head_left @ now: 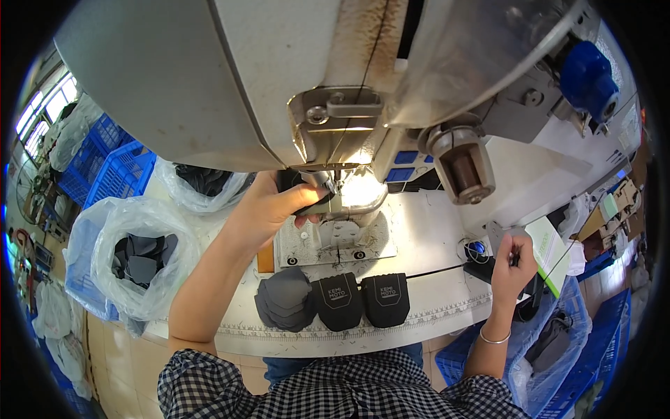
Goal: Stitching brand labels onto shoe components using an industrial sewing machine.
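At the sewing machine's needle area [338,183], my left hand [266,208] is closed on a black fabric piece [317,205]. Part of that piece is hidden by my fingers and the machine. My right hand [511,271] is closed at the right of the table; a small dark bit shows between its fingers, too little to name. Next to it a grey metal tip [494,232] sticks up. In front of the needle plate lie a stack of dark grey fabric pieces [285,299] and two black fabric pieces with light printing, one left [338,300] and one right [386,299].
Plastic-lined bins with dark pieces stand at the left, one near [143,293] and one farther back [202,183]. A lined blue crate [551,349] is at the lower right. The machine head [181,77] overhangs the work. A measuring tape [335,331] follows the table's front edge.
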Demonstrator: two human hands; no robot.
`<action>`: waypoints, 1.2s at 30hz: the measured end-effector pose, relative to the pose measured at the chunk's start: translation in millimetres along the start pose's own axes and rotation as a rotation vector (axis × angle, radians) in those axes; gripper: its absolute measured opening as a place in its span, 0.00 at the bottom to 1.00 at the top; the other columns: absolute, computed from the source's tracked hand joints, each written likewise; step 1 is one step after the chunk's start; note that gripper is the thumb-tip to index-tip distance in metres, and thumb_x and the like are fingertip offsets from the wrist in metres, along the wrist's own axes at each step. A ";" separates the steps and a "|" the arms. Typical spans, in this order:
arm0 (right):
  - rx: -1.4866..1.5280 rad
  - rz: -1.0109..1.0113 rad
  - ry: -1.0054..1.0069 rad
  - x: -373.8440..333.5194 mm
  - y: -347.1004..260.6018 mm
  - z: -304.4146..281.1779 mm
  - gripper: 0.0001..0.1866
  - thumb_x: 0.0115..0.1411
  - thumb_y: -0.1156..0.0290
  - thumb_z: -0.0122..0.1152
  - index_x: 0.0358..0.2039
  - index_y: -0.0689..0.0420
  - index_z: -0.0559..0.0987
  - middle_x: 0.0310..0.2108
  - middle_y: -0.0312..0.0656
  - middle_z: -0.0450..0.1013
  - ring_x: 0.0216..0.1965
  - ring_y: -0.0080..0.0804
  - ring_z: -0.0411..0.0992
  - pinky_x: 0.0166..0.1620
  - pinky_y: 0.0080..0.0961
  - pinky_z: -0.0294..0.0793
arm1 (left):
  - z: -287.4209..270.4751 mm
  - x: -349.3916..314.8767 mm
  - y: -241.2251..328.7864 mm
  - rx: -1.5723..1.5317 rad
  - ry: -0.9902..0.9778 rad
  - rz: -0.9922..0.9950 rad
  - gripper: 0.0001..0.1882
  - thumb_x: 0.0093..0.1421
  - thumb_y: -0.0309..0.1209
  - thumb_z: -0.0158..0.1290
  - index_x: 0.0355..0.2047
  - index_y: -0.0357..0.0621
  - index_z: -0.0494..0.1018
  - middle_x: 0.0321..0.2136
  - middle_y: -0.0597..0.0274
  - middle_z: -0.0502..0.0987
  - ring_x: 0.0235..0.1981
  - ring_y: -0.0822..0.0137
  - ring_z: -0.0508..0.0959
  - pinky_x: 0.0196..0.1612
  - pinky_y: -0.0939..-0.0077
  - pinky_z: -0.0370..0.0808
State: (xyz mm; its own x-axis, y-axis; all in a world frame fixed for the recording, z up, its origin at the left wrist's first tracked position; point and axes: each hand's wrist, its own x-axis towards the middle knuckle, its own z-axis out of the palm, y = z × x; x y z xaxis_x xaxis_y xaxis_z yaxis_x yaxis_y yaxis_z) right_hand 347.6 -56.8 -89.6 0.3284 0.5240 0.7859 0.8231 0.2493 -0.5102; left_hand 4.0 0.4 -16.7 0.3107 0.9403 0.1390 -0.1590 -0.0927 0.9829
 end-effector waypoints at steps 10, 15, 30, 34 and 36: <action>0.123 -0.173 -0.138 -8.6 -17.2 5.6 0.09 0.45 0.80 0.58 0.16 0.59 0.66 0.11 0.35 0.60 0.10 0.18 0.54 0.15 0.13 0.52 | 3.5 2.5 7.1 0.020 0.068 -0.045 0.05 0.50 0.22 0.45 0.27 0.33 0.69 0.19 0.56 0.71 0.17 0.71 0.70 0.18 0.82 0.64; 0.146 -0.163 -0.167 -12.5 -17.2 7.5 0.09 0.44 0.81 0.58 0.16 0.60 0.66 0.11 0.36 0.60 0.11 0.18 0.54 0.15 0.14 0.52 | 3.1 5.5 9.0 0.013 0.027 -0.014 0.08 0.51 0.24 0.43 0.24 0.31 0.70 0.18 0.56 0.71 0.16 0.71 0.70 0.18 0.83 0.63; 0.156 -0.106 -0.217 -17.7 -18.1 10.2 0.08 0.43 0.81 0.58 0.17 0.59 0.67 0.11 0.36 0.60 0.11 0.18 0.55 0.15 0.13 0.53 | -3.8 9.9 5.3 -0.042 0.028 -0.046 0.07 0.51 0.23 0.43 0.27 0.30 0.69 0.21 0.55 0.71 0.19 0.68 0.69 0.22 0.78 0.63; 0.172 -0.116 -0.209 -18.2 -19.7 11.5 0.08 0.43 0.81 0.59 0.16 0.60 0.67 0.11 0.35 0.60 0.11 0.18 0.55 0.15 0.13 0.53 | -1.7 8.4 5.3 -0.079 0.053 -0.047 0.08 0.50 0.23 0.42 0.28 0.30 0.69 0.22 0.55 0.71 0.20 0.68 0.69 0.22 0.78 0.63; 0.172 -0.122 -0.201 -19.8 -18.3 12.5 0.08 0.42 0.81 0.59 0.16 0.60 0.67 0.11 0.35 0.60 0.11 0.18 0.55 0.15 0.13 0.53 | -0.1 8.7 6.1 -0.037 0.064 -0.069 0.08 0.50 0.24 0.42 0.27 0.30 0.69 0.21 0.55 0.71 0.19 0.69 0.69 0.21 0.79 0.63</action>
State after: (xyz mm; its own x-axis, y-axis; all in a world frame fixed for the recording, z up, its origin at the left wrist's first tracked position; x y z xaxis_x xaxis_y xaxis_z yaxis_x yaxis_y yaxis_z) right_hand 320.2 -61.5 -100.2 0.1191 0.6286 0.7686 0.7548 0.4456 -0.4814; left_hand 5.7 8.0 -9.5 0.2619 0.9631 0.0622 -0.1746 -0.0161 0.9845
